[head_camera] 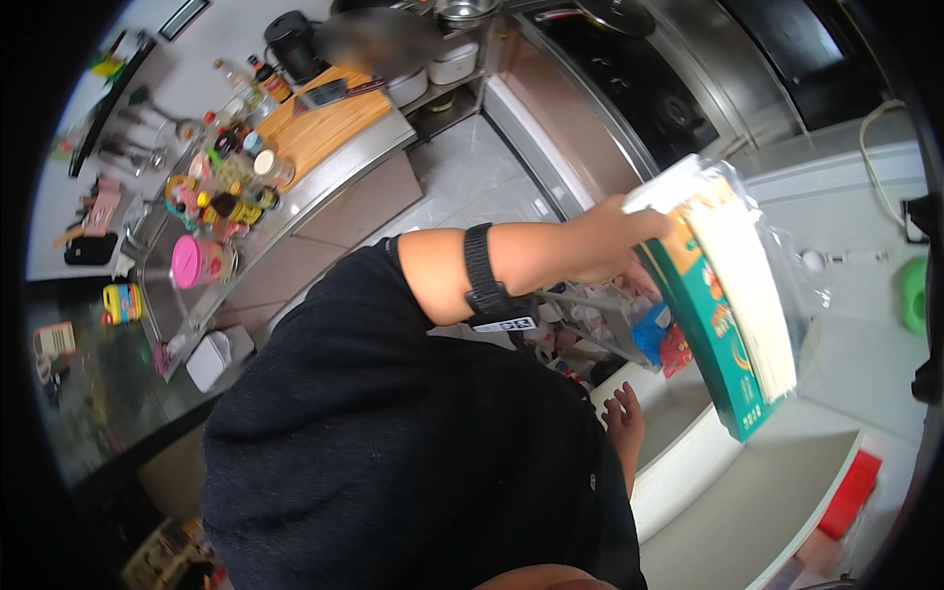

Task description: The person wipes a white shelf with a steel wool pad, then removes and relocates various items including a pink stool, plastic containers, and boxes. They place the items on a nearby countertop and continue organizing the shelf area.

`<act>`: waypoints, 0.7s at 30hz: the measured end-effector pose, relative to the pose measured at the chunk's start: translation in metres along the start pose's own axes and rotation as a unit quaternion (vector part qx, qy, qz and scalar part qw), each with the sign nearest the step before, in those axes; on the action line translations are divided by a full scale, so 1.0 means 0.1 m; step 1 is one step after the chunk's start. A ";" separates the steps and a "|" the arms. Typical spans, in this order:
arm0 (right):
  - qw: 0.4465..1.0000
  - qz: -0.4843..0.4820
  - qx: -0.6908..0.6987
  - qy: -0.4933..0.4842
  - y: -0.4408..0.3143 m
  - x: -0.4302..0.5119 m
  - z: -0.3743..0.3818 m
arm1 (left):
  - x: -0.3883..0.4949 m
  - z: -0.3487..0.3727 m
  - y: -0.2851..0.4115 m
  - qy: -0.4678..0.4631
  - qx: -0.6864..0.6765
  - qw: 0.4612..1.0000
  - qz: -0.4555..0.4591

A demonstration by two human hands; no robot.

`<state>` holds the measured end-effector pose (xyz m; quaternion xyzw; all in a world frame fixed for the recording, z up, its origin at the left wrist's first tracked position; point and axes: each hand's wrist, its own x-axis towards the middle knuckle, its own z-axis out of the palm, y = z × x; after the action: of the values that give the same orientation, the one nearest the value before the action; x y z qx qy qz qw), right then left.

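Observation:
My left hand (619, 236) reaches to the right and grips the upper end of a green printed carton (704, 332). Alongside the carton is a bundle of long cream-coloured strips (745, 295) in clear plastic film (804, 280); what the strips are I cannot tell. A black strap (483, 269) circles my left forearm. Lower down, my right hand (625, 413) shows past the edge of my black shirt (413, 457), fingers spread and nothing visible in them. Beside it an open white drawer (686, 479) extends, partly hidden by the carton.
A wire rack (590, 317) with bagged goods stands beyond my arm. A cleaver (321, 96) lies on a wooden cutting board (332, 125) on the counter, near several bottles. The stove (619, 81) is at upper right, and a red box (849, 494) at lower right.

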<state>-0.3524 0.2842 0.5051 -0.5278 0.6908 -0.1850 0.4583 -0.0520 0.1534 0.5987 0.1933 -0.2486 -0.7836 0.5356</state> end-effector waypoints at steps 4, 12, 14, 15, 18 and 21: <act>0.996 -0.022 -0.009 -0.082 -0.10 0.33 0.09 | -0.42 -0.49 0.05 0.035 -0.024 0.991 0.128; 0.972 -0.015 -0.095 -0.216 -0.11 0.96 0.56 | -1.12 -1.86 0.00 0.210 -0.051 0.929 0.301; 0.960 -0.023 -0.143 -0.241 -0.07 1.10 0.70 | -1.33 -2.31 0.00 0.274 -0.042 0.903 0.329; 0.957 -0.054 -0.154 -0.241 -0.04 1.17 0.80 | -1.46 -2.54 0.00 0.291 -0.036 0.896 0.332; 0.945 -0.073 -0.167 -0.270 0.06 1.34 1.02 | -1.76 -3.18 -0.06 0.391 -0.076 0.848 0.349; 0.937 -0.059 -0.192 -0.285 0.18 1.47 1.25 | -2.06 -3.73 -0.13 0.430 -0.075 0.803 0.406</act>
<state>-0.2622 0.1872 0.3631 -0.6763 0.5212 0.0821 0.5140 0.2235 0.2818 0.2994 0.3515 0.0111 -0.3470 0.8695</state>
